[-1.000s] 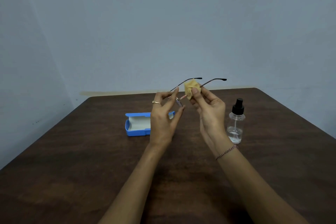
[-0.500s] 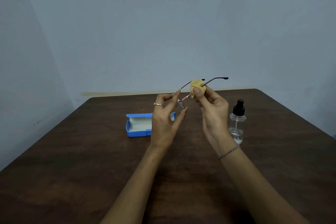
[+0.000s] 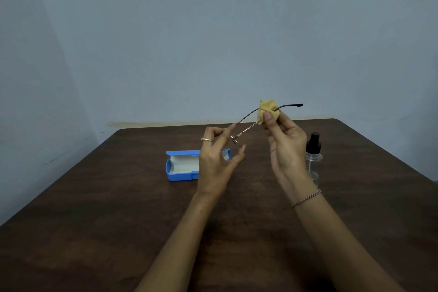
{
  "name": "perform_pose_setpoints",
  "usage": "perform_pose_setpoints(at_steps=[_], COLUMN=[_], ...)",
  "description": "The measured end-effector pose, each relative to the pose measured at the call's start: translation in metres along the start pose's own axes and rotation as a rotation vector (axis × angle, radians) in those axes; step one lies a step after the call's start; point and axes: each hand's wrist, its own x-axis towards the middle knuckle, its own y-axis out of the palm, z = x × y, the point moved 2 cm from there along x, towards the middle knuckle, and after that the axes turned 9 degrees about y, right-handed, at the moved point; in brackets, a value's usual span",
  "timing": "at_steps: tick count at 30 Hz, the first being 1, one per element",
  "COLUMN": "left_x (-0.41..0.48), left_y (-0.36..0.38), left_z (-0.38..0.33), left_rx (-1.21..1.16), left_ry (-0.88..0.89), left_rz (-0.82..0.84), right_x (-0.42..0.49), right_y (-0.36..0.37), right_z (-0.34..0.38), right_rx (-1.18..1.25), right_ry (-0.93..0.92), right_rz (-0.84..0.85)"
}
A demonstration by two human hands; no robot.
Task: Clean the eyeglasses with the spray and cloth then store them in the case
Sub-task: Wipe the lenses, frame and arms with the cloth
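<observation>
Thin-framed eyeglasses [image 3: 246, 128] are held in the air above the table, temples pointing away from me. My left hand [image 3: 216, 161] pinches the front of the frame between thumb and forefinger. My right hand [image 3: 284, 147] pinches a crumpled yellow cloth [image 3: 267, 111] around one temple arm. The open blue case [image 3: 181, 166], white inside, lies on the table behind my left hand, partly hidden by it. A clear spray bottle [image 3: 314, 156] with a black cap stands upright to the right of my right hand.
A dark brown wooden table [image 3: 94, 220] fills the lower view, with a pale blue wall behind it and at the left. Its far edge runs just behind the case and bottle.
My right hand has slid the cloth up along the temple arm, away from the lens end. My left hand and the glasses have stayed nearly where they were.
</observation>
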Motion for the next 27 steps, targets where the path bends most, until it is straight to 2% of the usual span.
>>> perform_pose_setpoints(at_steps=[5,11,17,23,27], left_x=[0.001,-0.001,0.000,-0.001,-0.001], left_y=[-0.002,-0.001,-0.004,-0.008,-0.008], left_z=[0.002,0.003,0.005,0.010,0.011], left_rx=[-0.044,-0.036,0.025,0.050,0.080], left_ry=[-0.026,-0.037,-0.013,-0.027,-0.015], left_rz=[-0.029,-0.021,-0.047,-0.033,-0.023], right_x=[-0.006,0.005,-0.005,0.003,0.003], right_y=[0.007,-0.004,0.008,-0.002,-0.001], right_z=[-0.011,0.008,-0.005,0.014,0.014], right_rx=[-0.093,0.097,-0.035,0.095,0.132], right_ry=[0.044,-0.005,0.069,-0.040,-0.021], right_rz=[0.100,0.038,0.141,0.100,0.078])
